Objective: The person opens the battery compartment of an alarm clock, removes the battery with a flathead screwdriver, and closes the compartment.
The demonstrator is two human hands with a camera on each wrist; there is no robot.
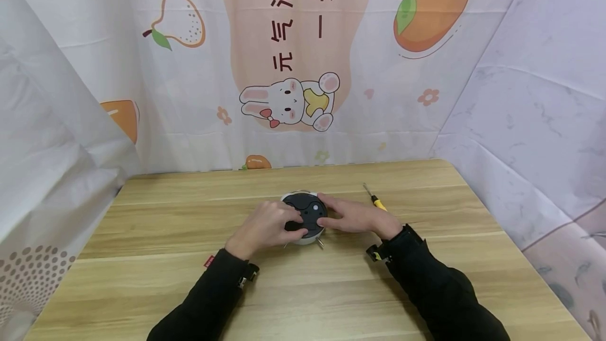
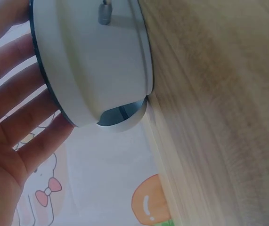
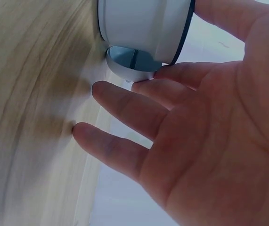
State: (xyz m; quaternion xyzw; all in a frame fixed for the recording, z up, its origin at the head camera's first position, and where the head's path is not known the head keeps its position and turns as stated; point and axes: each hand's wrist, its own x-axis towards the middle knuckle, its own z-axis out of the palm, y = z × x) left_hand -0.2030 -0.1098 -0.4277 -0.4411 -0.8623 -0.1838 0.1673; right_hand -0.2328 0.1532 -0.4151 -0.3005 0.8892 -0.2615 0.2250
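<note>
The round clock (image 1: pixel 310 216) between left hand (image 1: pixel 267 225) and right hand (image 1: pixel 354 216) could swivel if pushed off-centre, as the right's extended fingers seem only to touch it; whether the left pinches, I cannot tell.

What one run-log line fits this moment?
round device: dark side up | left-hand grip: over device | right-hand grip: touching device | yellow-handled tool: on table

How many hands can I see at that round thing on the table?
2: the left hand reaches over the left part of the round device, and the right hand is at its right edge. Some fingertips are partly hidden, but both hands show.
</note>
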